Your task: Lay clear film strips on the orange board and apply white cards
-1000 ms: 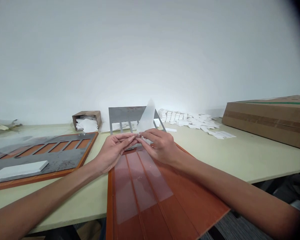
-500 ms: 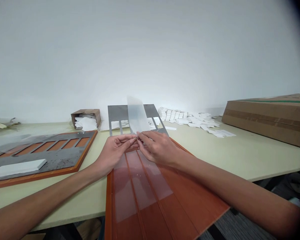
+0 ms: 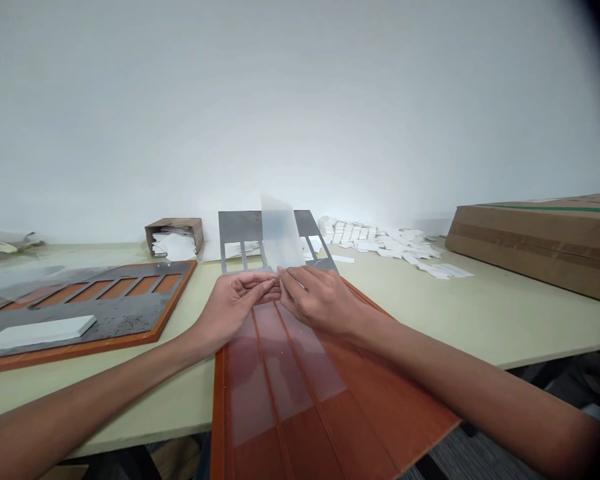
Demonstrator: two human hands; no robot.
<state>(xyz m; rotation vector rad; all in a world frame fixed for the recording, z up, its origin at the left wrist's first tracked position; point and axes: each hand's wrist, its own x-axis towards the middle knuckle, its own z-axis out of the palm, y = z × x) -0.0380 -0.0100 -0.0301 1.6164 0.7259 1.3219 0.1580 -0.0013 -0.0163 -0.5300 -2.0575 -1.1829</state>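
My left hand (image 3: 233, 308) and my right hand (image 3: 320, 300) meet at the far end of an orange wooden board (image 3: 380, 393), their fingertips pinching the lower edge of a translucent plastic film (image 3: 281, 232). The film stands up from the fingers, in front of a grey metal comb-shaped plate (image 3: 240, 225). Its lower part is hidden by my fingers. A wider translucent film sheet (image 3: 275, 373) lies flat on the board under my wrists, with the board's grooves showing through it.
To the left lies a second orange board with a grey slotted metal plate (image 3: 80, 313) and a white block (image 3: 37, 333). Behind are a small cardboard box of white paper (image 3: 175, 237) and scattered white cards (image 3: 380, 240). A large cardboard box (image 3: 535, 250) stands at right.
The held film has swung from leaning right to nearly upright, and it now shows broader. My fingertips have drawn closer together at its lower edge.
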